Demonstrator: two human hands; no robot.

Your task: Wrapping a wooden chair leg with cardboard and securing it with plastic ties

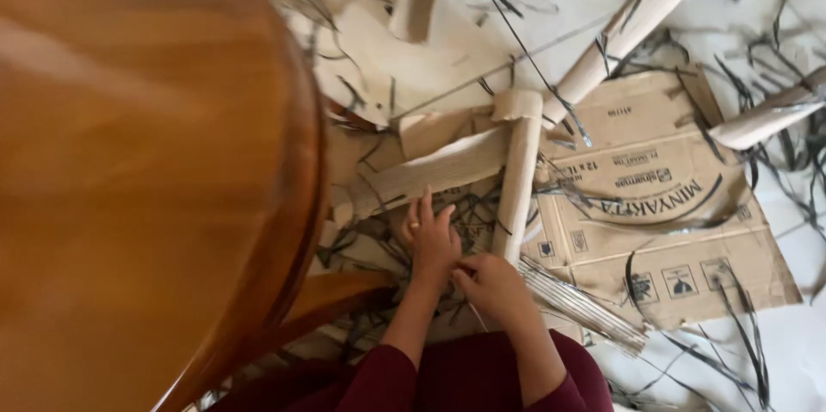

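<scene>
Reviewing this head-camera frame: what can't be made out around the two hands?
- What the right hand pinches: hidden by its own fingers.
- Weave under the left hand: covered by the hand, too dim.
- Wooden table: blurred, cut off at the left edge.
- Wrapped frame: far ends leave the top edge.

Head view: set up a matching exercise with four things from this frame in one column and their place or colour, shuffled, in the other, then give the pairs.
Things:
1. round wooden tabletop
2. flattened cardboard box
3. left hand
4. bundle of pale strips

Places or colours:
A. lies flat on the floor at the right, printed side up
B. fills the left side, glossy orange-brown
C. lies on the floor beside the right hand
D. wears a ring, fingers spread by the pale wrapped frame

Pairs: 1-B, 2-A, 3-D, 4-C
</scene>
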